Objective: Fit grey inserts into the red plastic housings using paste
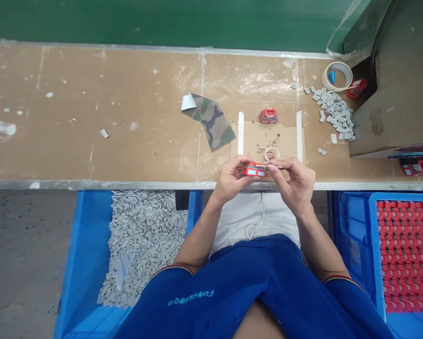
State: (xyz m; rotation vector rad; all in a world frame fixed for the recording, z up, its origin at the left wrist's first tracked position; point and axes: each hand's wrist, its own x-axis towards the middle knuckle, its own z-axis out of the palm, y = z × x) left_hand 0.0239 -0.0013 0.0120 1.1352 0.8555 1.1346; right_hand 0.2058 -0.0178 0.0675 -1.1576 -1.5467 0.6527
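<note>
Red plastic block (pixel 253 170) clenched in the left hand (pixel 230 180) just above the worktop's near edge (pixel 126 185), the right hand (pixel 294 182) pinching a thin pale strip (pixel 275 166) against it: too loose a pinch risks a slip onto the cardboard sheet (pixel 264 140).

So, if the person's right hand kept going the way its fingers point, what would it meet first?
Probably the small red block held in the left hand. The right hand's fingertips are already right beside it, though from this overhead view I can't tell whether they touch.
</note>
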